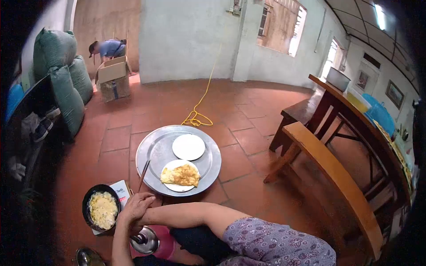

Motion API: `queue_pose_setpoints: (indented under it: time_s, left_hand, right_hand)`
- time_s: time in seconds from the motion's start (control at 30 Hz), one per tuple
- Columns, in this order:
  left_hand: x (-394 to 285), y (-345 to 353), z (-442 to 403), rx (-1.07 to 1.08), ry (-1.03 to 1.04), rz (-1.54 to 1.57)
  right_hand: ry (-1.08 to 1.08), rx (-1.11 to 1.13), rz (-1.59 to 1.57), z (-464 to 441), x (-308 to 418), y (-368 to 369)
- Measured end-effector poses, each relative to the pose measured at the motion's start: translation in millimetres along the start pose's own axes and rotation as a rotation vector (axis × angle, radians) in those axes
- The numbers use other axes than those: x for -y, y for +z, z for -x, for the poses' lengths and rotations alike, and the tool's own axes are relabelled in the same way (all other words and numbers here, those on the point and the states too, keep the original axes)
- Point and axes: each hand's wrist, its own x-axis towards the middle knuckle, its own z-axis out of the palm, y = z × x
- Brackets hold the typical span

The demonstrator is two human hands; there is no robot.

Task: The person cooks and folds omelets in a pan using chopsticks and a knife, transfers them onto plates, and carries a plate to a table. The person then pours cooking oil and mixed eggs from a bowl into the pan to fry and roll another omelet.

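1. The step in hand appeared to be frying: pale, flecked egg [104, 208] spread over most of the floor of the pan [85, 207], which sat on a white unit [121, 188], probably a cooker, to the person's left.
2. The left hand [138, 205] was by the pan's right side, fingers bent. Chopsticks [143, 174] ran from beside it towards the tray [156, 153]; whether it gripped them, I could not tell.
3. The right arm [186, 213] crossed the lap to the left wrist. Its hand was hidden there, so I could not tell whether it held anything.
4. A browned omelette [182, 174] lay on the nearer plate [179, 188], suggesting one portion was done. The farther plate [189, 147] stood on the same tray.
5. As I judged it, the next move called for patience: the egg looked paler than the omelette and likely needed more heat.
6. Turning it would have called for uncrossed arms, a firm hold on the chopsticks and a loosened edge, since soft egg could tear.
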Motion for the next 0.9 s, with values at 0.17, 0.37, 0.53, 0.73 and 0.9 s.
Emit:
queue_pose_setpoints:
  time_s: [0.17, 0.37, 0.53, 0.73, 0.9]
  left_hand:
    - [0, 10, -34, 0.079, 0.052, 0.044]
    - [-11, 9, -41, 0.186, -0.049, 0.088]
    - [17, 25, -61, 0.214, 0.002, 0.134]
    - [37, 32, -81, 0.342, 0.009, 0.162]
    - [49, 40, -76, 0.230, 0.110, -0.017]
  right_hand:
    - [0.168, 0.013, 0.007, -6, -25, 13]
    - [0.339, 0.103, -0.083, -36, -16, 56]
    - [0.466, 0.204, -0.130, -69, -22, 87]
    - [0.520, 0.218, -0.116, -66, -11, 91]
    - [0.335, 0.252, -0.057, -36, -16, 41]
